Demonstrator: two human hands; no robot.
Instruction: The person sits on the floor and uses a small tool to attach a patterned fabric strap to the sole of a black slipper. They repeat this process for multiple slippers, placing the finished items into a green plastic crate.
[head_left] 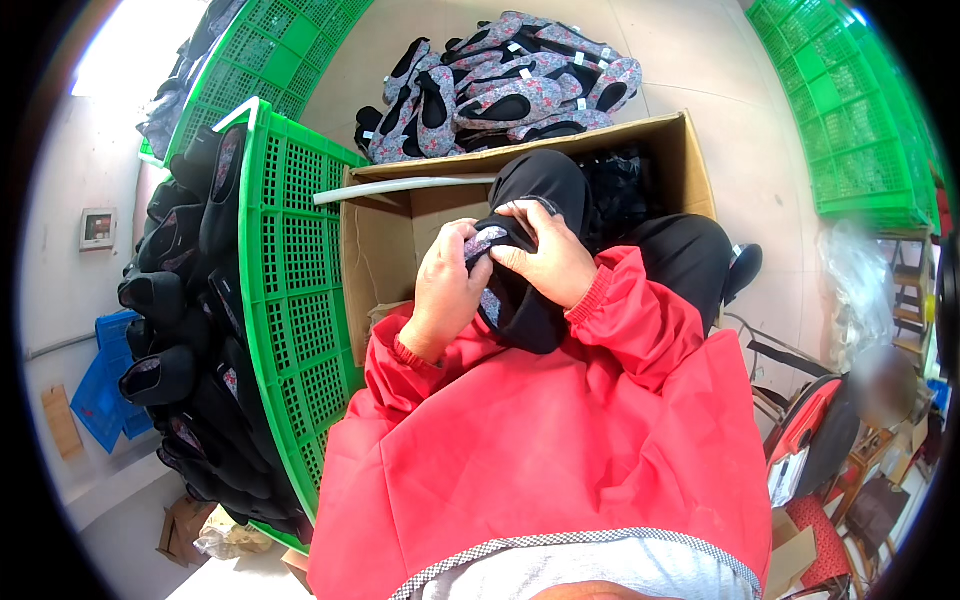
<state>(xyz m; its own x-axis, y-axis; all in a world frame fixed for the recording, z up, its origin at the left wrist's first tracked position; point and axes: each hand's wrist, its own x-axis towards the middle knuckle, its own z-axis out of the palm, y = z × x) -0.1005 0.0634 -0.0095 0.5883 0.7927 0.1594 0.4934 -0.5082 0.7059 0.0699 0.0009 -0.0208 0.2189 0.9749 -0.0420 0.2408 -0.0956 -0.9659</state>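
Near the centre of the frame: a black shoe (528,318) with a floral lining lies between the two hands, above the person's red garment (560,440) and just below the bent, black-clad knee (543,180).
Long axis of the shoe: roughly up and down the frame, leaning a little so the lower end sits more to the right; the fingers are at its upper end, and most of the visible black body lies below them.
Left hand: curled at the shoe's left side, thumb and fingers pinching the edge where a floral patch shows; this hand is the nearer to that patch.
Right hand (552,262): comes in from the right, thumb and forefinger parted, with black fabric gripped between them; the other fingers are partly hidden.
Gap between thumbs: small, the tips near each other; whether they touch, I cannot tell.
Deciding relation: the edge between the thumbs seems to matter most, with left fingers on the lining and right fingers on the black cloth.
Beyond the knee: an open cardboard box (377,262).
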